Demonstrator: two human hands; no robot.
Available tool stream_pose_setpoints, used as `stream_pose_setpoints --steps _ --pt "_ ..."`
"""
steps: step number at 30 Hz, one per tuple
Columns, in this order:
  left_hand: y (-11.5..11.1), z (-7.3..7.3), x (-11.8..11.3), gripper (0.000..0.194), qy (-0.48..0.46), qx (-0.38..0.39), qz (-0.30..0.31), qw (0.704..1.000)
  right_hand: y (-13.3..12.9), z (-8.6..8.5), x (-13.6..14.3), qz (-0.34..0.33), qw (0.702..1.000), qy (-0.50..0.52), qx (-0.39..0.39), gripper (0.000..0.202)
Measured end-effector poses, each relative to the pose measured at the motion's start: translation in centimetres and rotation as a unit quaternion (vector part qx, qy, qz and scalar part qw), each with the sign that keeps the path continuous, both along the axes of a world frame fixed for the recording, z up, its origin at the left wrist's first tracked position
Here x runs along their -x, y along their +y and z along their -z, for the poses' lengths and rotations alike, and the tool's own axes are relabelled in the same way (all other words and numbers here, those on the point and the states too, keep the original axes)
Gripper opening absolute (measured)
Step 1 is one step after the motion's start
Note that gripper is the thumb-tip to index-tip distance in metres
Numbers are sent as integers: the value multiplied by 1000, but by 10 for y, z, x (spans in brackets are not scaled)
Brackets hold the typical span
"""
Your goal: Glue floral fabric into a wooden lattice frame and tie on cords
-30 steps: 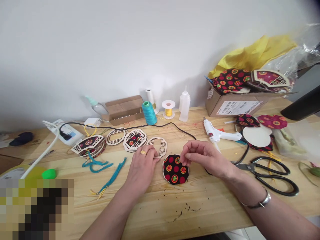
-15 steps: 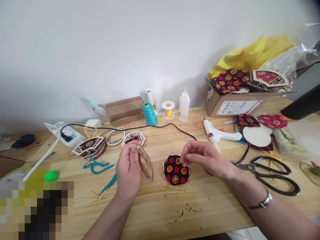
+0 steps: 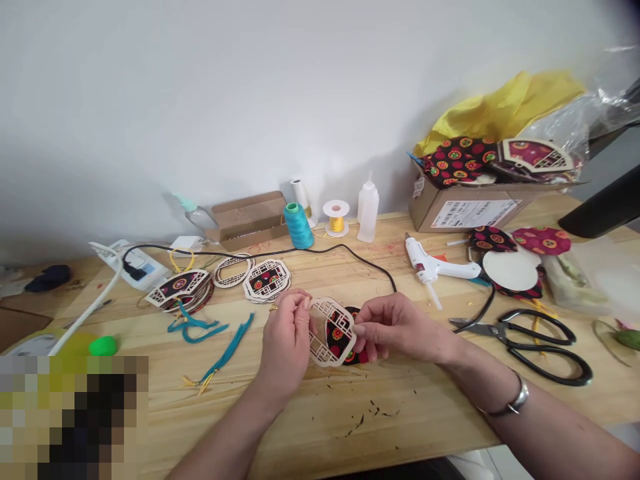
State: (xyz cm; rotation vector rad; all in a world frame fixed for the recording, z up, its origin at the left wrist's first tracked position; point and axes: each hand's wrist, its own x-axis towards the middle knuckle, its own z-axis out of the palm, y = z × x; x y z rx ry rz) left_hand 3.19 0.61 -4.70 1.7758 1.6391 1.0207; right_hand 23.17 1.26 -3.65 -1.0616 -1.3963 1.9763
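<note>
Between my hands is a pale wooden lattice frame (image 3: pixel 324 308) with scalloped edges and an open middle. My left hand (image 3: pixel 290 333) pinches its left edge, thumb on the near face. At the right edge, the thumb and fingers of my right hand (image 3: pixel 395 327) close on the frame. Behind it lies a round patterned fabric piece (image 3: pixel 354 357), black with red and orange motifs, on the wooden table (image 3: pixel 280 440); the frame and my right fingers partly hide it. Left of my hands lie a blue tassel (image 3: pixel 227 352) and a stack of similar frames (image 3: pixel 267 280).
To the right lie a white glue gun (image 3: pixel 440 268) and large black-handled scissors (image 3: pixel 545 353). A cardboard box (image 3: pixel 425 210) of fabric pieces stands behind them. Teal thread (image 3: pixel 299 230), a yellow spool (image 3: pixel 337 223) and a plastic bottle (image 3: pixel 369 213) line the wall. A black cord (image 3: pixel 345 248) crosses the table.
My left hand has brought the lattice frame rightward and turned its face toward me, partly over the fabric piece. My right hand has moved slightly and now grips the frame's right edge.
</note>
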Motion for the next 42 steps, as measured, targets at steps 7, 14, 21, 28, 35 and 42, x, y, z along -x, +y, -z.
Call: stream_pose_setpoints --steps 7,14,21,28,35,42 --pt "-5 -10 5 26 71 -8 48 996 0 -2 0 10 1000 7 3 33" --pt "-23 -26 -4 93 225 59 120 965 -3 -2 0 17 999 20 -31 29" --pt "-10 -20 -6 75 114 53 100 987 -4 -4 1 20 997 44 -61 32" --pt "13 -11 15 50 -466 196 51 862 -6 -1 -2 50 963 -72 -257 31" --pt "19 -15 22 48 -595 240 92 761 4 -17 -24 191 788 -326 -486 20" --pt "11 -24 20 54 -609 254 144 738 28 -16 -92 117 628 -575 -512 33"
